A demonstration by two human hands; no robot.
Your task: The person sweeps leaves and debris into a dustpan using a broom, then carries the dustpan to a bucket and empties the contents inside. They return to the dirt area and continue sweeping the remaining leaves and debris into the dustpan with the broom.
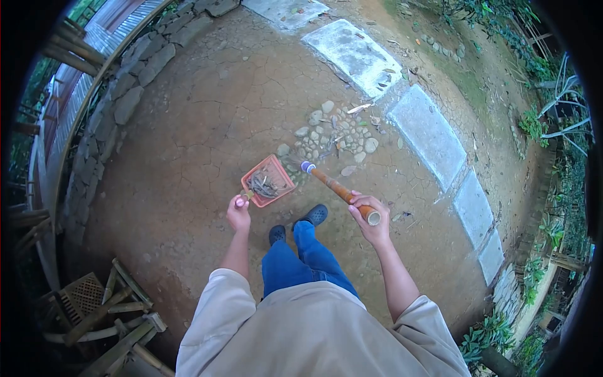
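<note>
My left hand [238, 212] is closed around the handle of an orange-pink dustpan [272, 200], which holds a heap of dry leaves [264, 182]. In my right hand [372, 217] is a broom [333, 185] with a thick bamboo handle and a purple-and-white binding. The broom slants down to the left, and its blurred bristles [294, 161] are beside the dustpan's right edge. A patch of rounded stones [320, 132] set in the earth lies just beyond the bristles, with a few fallen leaves on it.
Pale concrete slabs [428, 133] run in a curve along the right. A stone border [129, 94] edges the cracked dirt ground [188, 125] on the left. Bamboo furniture [119, 308] stands at lower left. Plants [493, 339] grow at the right. My dark clogs [314, 215] are near the dustpan.
</note>
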